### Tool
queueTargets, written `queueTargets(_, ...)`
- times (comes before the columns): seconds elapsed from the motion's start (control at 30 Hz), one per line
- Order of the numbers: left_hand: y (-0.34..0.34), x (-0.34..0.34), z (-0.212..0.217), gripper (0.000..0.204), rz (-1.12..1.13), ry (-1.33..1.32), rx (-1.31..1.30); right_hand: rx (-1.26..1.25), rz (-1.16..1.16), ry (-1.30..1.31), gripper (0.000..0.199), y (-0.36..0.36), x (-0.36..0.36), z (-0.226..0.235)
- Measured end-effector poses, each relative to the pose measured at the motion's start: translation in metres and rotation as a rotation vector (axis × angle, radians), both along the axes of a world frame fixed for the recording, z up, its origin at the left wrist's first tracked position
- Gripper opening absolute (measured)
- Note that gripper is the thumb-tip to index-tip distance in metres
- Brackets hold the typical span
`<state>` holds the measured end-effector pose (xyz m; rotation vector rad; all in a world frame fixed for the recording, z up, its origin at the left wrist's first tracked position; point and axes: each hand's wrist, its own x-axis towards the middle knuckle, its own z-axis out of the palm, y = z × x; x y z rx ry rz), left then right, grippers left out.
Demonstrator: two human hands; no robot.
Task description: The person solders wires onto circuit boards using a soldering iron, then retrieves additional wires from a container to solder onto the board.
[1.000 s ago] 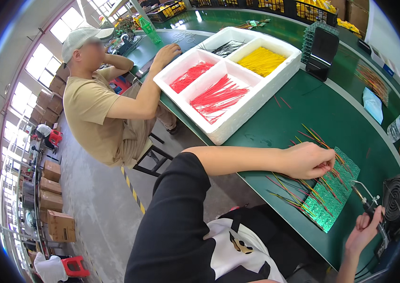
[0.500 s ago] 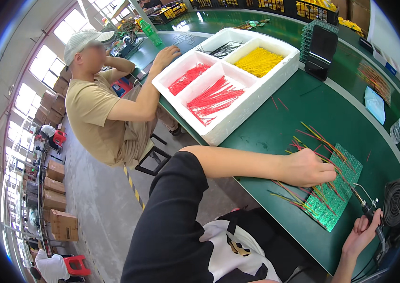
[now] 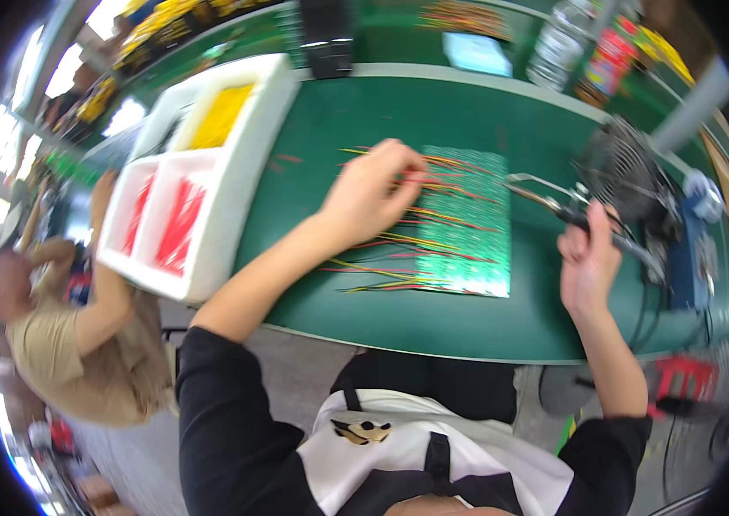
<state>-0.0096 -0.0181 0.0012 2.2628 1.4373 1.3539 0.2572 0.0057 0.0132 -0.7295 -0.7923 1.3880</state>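
On the green tabletop lies a green circuit board panel (image 3: 489, 273), with several thin red, yellow and dark wires (image 3: 433, 244) sticking out from its left side. Over the board's upper left edge, my left hand (image 3: 373, 191) is closed in a pinch on what looks like a red wire, though the fingers partly hide it. My right hand (image 3: 590, 262) is wrapped round a soldering iron (image 3: 572, 215) to the right of the board. The iron's tip and a thin bent metal guide point left, just beyond the board's right edge, apart from the wires.
A white foam box (image 3: 248, 163) at left holds yellow wires (image 3: 221, 119) and red wires (image 3: 178, 225) in compartments. A small fan (image 3: 624, 172) stands at right. A phone (image 3: 326, 41), pale blue packet (image 3: 478, 53) and clear bottle (image 3: 559, 47) sit behind. A co-worker (image 3: 80, 344) sits left.
The view has swung right, so the board now appears nearer the middle and the foam box farther left. My left hand remains at the wires, and my right hand keeps the soldering iron.
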Motion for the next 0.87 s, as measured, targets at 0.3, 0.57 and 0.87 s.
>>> queueTargets(0.3,-0.003,0.012,-0.005,0.006,-0.088,0.018,-0.097,0.01,0.103,-0.077,0.025,0.01,0.004,-0.004)
queueTargets(0.57,-0.009,0.008,-0.012,0.01,-0.094,-0.022,-0.157,0.019,0.177,-0.155,0.028,0.002,0.01,-0.018)
queueTargets(0.87,-0.006,0.004,-0.011,0.011,-0.151,0.042,-0.152,0.041,0.199,-0.248,0.027,0.003,0.005,-0.021)
